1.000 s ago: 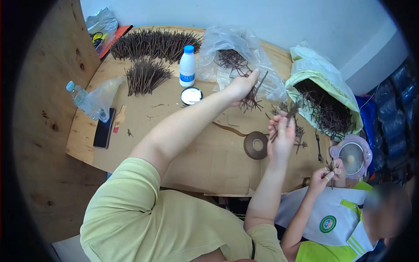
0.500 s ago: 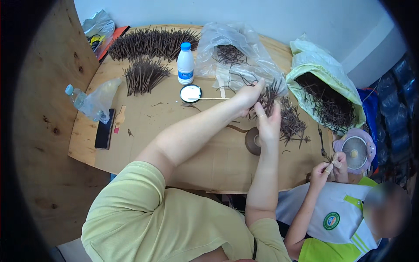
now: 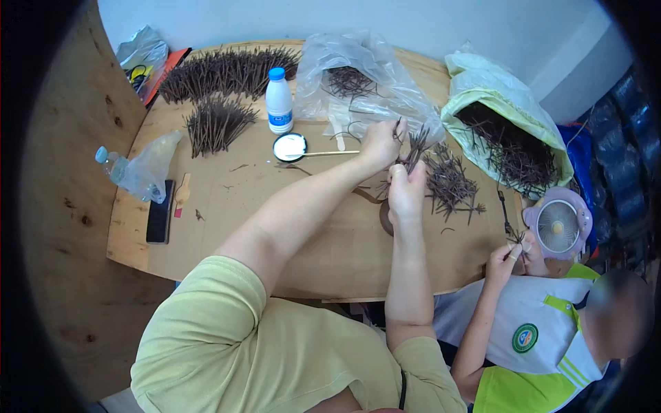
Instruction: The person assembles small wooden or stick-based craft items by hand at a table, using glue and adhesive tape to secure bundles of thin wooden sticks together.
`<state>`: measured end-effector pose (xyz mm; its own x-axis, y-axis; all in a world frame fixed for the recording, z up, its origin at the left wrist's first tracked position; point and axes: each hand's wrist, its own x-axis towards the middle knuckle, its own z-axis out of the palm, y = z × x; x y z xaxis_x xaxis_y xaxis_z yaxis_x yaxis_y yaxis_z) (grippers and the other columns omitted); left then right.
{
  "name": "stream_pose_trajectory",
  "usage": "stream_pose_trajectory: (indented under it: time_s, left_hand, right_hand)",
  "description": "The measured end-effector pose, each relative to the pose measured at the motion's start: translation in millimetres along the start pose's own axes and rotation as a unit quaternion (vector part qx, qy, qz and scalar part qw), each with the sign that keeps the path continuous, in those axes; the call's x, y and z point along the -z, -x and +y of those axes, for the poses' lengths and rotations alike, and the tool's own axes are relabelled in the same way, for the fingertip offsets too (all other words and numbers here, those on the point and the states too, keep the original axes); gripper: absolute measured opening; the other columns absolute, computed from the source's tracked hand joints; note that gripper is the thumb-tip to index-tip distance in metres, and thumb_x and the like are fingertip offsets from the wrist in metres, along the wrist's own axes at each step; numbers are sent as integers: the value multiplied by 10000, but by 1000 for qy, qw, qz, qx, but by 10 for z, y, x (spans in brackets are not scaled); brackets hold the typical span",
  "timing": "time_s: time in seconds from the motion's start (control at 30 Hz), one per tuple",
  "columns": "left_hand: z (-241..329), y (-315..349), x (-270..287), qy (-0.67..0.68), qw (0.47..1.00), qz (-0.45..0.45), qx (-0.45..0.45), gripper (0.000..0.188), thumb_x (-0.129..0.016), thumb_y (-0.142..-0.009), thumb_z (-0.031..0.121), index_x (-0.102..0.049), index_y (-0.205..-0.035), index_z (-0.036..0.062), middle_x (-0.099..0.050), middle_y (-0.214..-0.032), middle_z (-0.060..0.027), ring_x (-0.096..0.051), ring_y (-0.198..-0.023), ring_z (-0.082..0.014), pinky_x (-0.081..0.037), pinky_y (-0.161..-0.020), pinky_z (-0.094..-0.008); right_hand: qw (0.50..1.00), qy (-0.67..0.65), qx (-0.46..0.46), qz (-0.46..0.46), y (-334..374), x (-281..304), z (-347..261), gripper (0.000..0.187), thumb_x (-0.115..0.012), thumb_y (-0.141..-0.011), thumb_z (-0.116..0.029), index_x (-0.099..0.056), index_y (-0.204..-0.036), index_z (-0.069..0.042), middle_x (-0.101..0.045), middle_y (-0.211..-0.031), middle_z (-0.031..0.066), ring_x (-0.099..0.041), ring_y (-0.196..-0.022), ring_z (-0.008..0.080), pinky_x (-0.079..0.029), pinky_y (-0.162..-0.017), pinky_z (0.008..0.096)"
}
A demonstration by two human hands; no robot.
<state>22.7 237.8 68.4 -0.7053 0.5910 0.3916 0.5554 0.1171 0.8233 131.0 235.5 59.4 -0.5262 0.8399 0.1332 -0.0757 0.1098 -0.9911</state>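
"Head view: where are the brown forked twigs, and what does each hand have?"

"A small twig bundle (image 3: 417,143) stands up out of the right hand (image 3: 406,189), above the cardboard (image 3: 317,258) covering the bench (image 3: 125,230). That grip is closed about the lower stems, thumb laid against them. The left hand (image 3: 382,144) is curled just beside it, a dark stem (image 3: 397,131) pinched at its fingertips; whatever its palm may hold is hidden."

"How would they handle?"

"Light, I'd judge, and fairly stiff, with thin prongs that could snap or snag on a neighbour. They look dry and rough, hardly slippery. Take them low, on the plain shafts, leaving the spiky heads free. Natural or artificial, I can't tell."

"And the materials around?"

"A tangled twig pile (image 3: 452,182) lies just right of the hands. Beyond it a pale green woven sack (image 3: 489,74) gapes with more, and a crinkled clear plastic bag (image 3: 406,86) holds another heap. A tape roll (image 3: 385,221), matte brown, is partly hidden behind the right hand. Farther left, a smooth white bottle (image 3: 279,103) stands by a round dish (image 3: 305,143) of something white, a slim stick (image 3: 337,153) reaching out from it."
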Motion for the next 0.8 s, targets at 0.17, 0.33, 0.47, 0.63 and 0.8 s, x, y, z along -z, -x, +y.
stream_pose_trajectory:
  time_s: [0.17,0.33,0.47,0.63,0.8]
  left_hand:
    - [-611,-582,170,-53,991,120,39,413,-465,-866,344,-556,-702,-24,-556,-613,-152,-546,-555,-235,-428,-552,-391]
    - [-87,-516,315,148,971,42,183,445,-504,-846,364,-552,-811,-78,-597,-669,-149,-564,-584,-227,-447,-568,-374]
    - [140,-444,133,342,891,14,298,406,-473,-881,358,-400,-562,119,-393,-458,-4,-350,-356,-124,-266,-339,-285]
    - [-257,-498,-131,301,899,104,301,379,-475,-877,359,-437,-617,86,-397,-454,-16,-360,-338,-135,-268,-317,-288]
    - [3,-166,-283,403,850,29,339,468,-432,-879,406,-530,-927,-49,-568,-749,-147,-547,-681,-217,-442,-575,-370]
  right_hand:
    - [993,58,78,-71,585,-1,-449,410,-457,-763,-16,-372,-1162,17,-525,-973,117,-531,-816,192,-423,-747,310]
    - [964,244,64,81,-141,505,-342,423,-516,-775,-127,-382,-1136,50,-526,-1023,250,-558,-905,354,-437,-797,384]
    - [846,517,34,129,-586,901,-3,591,-621,-758,-244,-356,-1224,3,-413,-1196,213,-419,-1096,377,-357,-902,423]
    - [838,489,189,151,-378,576,-144,511,-630,-778,-255,-422,-1180,-17,-453,-1156,166,-422,-1090,313,-350,-900,398]
    - [985,85,150,22,-251,112,-69,267,-567,-848,-207,-537,-1014,0,-525,-937,66,-490,-827,137,-406,-710,259]
